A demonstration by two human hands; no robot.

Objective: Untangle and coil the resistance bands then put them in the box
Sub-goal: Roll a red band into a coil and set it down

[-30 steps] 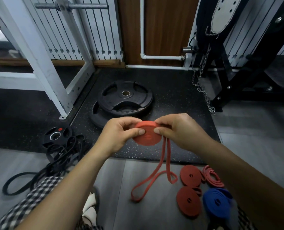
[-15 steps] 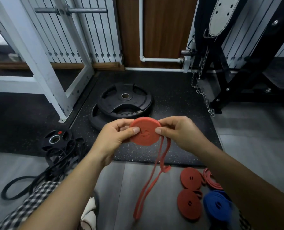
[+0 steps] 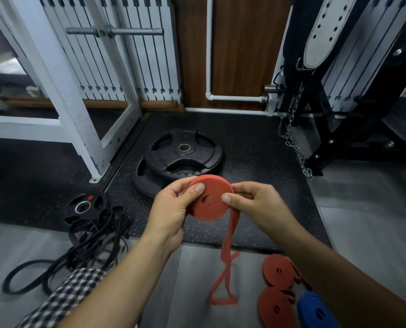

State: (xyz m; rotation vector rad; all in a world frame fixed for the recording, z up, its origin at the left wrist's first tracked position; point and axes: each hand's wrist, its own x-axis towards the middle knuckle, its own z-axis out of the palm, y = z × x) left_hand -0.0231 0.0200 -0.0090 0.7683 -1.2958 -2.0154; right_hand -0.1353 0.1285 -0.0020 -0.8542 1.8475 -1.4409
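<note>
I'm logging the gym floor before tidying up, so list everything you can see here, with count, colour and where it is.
Held band: 1, red, mostly coiled, tail hanging down.
Red coils: 2 clear, red, floor bottom right, with a looser red band beside them.
Blue coil: 1, blue, bottom right edge.
Black bands: tangled pile, count unclear, floor left.
Big plates: 2 stacked, black, on the mat.
Small plate: 1, black, by the tangle.
Rack: white frame, left.
Chain: steel, hanging right.
Belt: white, top right.
Box: none in view.
Left hand: grips the coil's left side.
Right hand: pinches its right side.
</note>
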